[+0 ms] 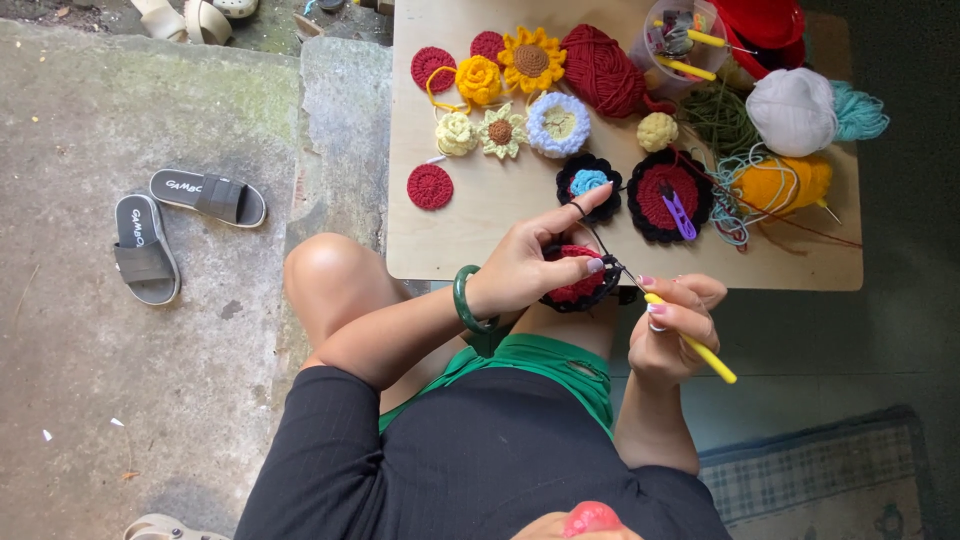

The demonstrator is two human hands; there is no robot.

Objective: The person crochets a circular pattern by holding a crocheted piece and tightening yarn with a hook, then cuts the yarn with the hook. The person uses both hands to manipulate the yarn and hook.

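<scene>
Head view: left hand pinches a red-and-black crochet round (partly hidden by fingers) at the table edge; right hand grips a yellow hook. Finished flowers lie beyond.

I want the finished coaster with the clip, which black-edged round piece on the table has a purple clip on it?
The right-hand black-edged piece, with the red centre; the purple clip lies on it. The other one has a blue centre and no clip.
</scene>
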